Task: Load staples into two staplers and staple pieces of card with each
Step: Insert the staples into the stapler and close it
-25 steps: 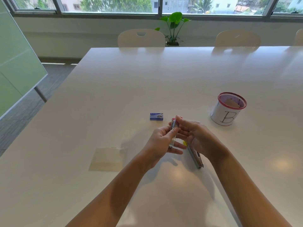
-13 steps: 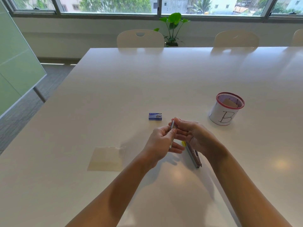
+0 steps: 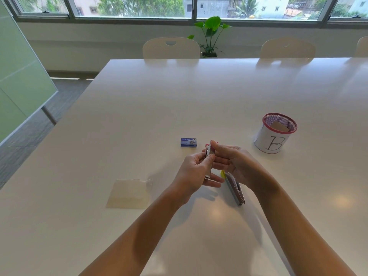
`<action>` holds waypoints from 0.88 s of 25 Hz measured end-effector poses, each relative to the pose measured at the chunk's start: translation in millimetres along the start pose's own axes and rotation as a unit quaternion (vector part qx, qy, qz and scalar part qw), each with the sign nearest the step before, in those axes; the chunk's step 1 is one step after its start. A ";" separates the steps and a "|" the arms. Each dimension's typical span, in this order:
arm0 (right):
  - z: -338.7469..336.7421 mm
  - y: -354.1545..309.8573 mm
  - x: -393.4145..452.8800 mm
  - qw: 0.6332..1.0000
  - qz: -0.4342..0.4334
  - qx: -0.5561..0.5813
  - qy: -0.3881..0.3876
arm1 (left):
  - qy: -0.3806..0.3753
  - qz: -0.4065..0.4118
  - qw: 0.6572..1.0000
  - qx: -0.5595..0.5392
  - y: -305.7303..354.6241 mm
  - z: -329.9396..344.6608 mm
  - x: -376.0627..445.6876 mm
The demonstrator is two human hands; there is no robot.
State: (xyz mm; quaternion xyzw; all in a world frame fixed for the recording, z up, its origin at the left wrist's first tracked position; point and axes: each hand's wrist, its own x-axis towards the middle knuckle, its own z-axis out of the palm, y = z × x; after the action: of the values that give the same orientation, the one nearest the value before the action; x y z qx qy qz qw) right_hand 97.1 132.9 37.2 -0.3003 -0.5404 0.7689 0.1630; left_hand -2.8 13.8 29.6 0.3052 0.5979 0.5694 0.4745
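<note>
Red stapler [image 3: 208,159] sits upright between your 2 hands, near the middle: left hand [image 3: 196,172] grips it, right hand [image 3: 232,163] pinches its top. You seem to be loading it (staples too small to see). Next, press it closed and get the card [image 3: 129,194], left.

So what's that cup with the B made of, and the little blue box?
The cup looks like pink wire mesh, going by its see-through netted rim, wrapped in white paper bearing the letter. The blue box seems printed cardboard: flat matte faces, sharp folded edges.
</note>
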 end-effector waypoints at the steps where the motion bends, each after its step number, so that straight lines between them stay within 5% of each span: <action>1: 0.6 -1.8 -0.9 1.000 -0.004 -0.030 0.009 | 0.005 0.000 1.000 0.014 0.7 -0.6 0.4; 9: 10.7 -13.0 -7.3 0.986 -0.022 -0.140 0.083 | 0.126 0.025 0.982 0.137 12.1 0.9 -2.7; 17: 18.0 -15.3 -9.8 0.994 -0.007 -0.073 0.079 | 0.105 0.010 0.983 0.149 32.9 -21.1 -12.2; 22: 20.2 -10.4 -7.6 0.993 0.011 -0.078 0.092 | 0.115 -0.027 0.931 0.345 39.0 -74.5 -13.3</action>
State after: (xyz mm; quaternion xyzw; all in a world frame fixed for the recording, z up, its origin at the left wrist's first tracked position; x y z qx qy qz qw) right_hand 89.3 117.5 53.8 -0.3876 -0.5777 0.6956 0.1794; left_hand -73.0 -20.9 63.0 0.3664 0.8160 0.3461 0.2831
